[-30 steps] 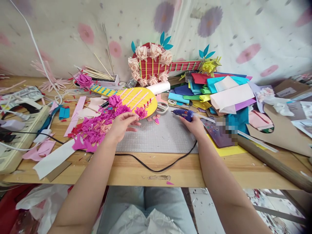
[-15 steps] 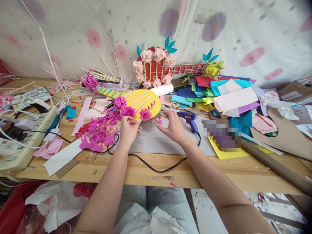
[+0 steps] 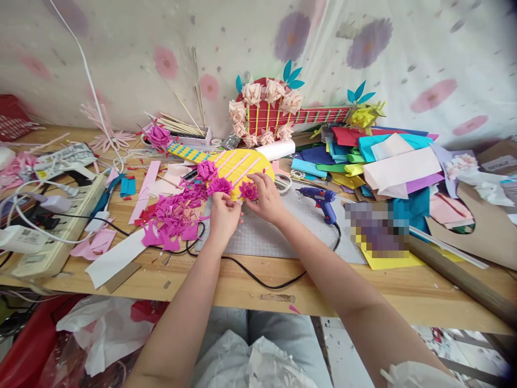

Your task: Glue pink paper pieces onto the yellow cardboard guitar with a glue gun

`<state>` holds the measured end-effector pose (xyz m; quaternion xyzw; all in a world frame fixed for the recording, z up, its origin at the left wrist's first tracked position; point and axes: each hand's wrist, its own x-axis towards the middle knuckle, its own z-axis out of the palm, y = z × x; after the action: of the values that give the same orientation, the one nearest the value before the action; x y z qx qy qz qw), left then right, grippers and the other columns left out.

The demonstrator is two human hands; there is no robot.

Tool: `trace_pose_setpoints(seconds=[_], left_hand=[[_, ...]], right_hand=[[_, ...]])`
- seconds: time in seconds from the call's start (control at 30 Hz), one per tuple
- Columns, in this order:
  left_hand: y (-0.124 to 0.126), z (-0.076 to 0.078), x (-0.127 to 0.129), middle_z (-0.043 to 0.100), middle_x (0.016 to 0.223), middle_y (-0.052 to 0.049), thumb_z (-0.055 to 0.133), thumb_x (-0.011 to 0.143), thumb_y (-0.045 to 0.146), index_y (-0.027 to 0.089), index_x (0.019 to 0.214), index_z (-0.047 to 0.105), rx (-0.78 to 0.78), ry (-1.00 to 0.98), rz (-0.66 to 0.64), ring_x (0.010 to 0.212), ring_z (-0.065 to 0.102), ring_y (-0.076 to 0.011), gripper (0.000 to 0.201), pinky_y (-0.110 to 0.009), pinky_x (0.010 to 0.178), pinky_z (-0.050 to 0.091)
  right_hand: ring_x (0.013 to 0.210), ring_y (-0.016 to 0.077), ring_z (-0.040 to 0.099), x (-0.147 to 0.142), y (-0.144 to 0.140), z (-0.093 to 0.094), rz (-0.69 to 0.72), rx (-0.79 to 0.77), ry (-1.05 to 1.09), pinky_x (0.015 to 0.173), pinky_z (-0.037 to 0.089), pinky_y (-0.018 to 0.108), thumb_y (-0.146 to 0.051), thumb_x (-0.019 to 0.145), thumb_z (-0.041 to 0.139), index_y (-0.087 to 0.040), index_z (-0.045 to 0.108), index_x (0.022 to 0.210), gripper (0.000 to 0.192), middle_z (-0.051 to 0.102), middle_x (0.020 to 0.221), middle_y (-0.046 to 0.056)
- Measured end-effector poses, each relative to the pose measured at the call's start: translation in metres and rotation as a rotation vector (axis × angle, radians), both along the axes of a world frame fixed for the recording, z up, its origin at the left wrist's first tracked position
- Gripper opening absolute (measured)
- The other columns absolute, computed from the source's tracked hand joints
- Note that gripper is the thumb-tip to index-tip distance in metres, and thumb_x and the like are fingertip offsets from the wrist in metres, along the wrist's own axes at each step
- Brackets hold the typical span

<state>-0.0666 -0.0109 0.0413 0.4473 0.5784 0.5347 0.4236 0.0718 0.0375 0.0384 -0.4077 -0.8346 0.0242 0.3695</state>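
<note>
Both hands pinch at the yellow paper guitar (image 3: pixel 238 164) mid-counter: left hand (image 3: pixel 224 214) steadies its rim, right hand (image 3: pixel 267 198) presses a magenta flower (image 3: pixel 247 190) down, seemingly seating it; glue gun (image 3: pixel 321 198) lies beside.

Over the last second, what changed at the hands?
The right hand let go of the blue glue gun and moved left to the magenta paper flower on the yellow paper guitar. The left hand stayed by the guitar's edge.
</note>
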Motion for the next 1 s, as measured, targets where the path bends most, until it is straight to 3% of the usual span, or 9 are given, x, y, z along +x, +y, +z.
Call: trace_pose_setpoints(seconds=[0.2, 0.43, 1.0], left_hand=[[0.004, 0.001, 0.006, 0.051, 0.07, 0.007, 0.058, 0.075, 0.022, 0.023, 0.089, 0.032, -0.03, 0.116, -0.015, 0.051, 0.061, -0.0112, 0.03, -0.02, 0.038, 0.049], [0.013, 0.0, 0.009, 0.051, 0.071, 0.006, 0.058, 0.075, 0.02, 0.023, 0.089, 0.032, -0.064, 0.194, 0.0, 0.051, 0.062, -0.0114, 0.03, -0.018, 0.038, 0.048], [0.019, 0.002, 0.011, 0.05, 0.071, 0.006, 0.059, 0.075, 0.016, 0.022, 0.087, 0.029, -0.172, 0.207, 0.012, 0.047, 0.06, -0.0105, 0.032, -0.021, 0.038, 0.05]], right_hand=[[0.103, 0.0232, 0.053, 0.001, 0.007, -0.005, 0.036, -0.141, 0.259, 0.091, 0.046, 0.042, -0.022, 0.072, 0.058, -0.02, 0.039, 0.121, 0.053, 0.052, 0.114, 0.013], [0.098, 0.0208, 0.057, 0.001, 0.009, -0.008, 0.046, -0.311, 0.439, 0.089, 0.048, 0.041, -0.021, 0.069, 0.061, -0.022, 0.039, 0.115, 0.051, 0.057, 0.103, 0.008], [0.1, 0.0213, 0.058, -0.001, 0.005, -0.013, 0.065, -0.282, 0.443, 0.09, 0.048, 0.041, -0.02, 0.07, 0.058, -0.021, 0.041, 0.115, 0.048, 0.058, 0.104, 0.009]])
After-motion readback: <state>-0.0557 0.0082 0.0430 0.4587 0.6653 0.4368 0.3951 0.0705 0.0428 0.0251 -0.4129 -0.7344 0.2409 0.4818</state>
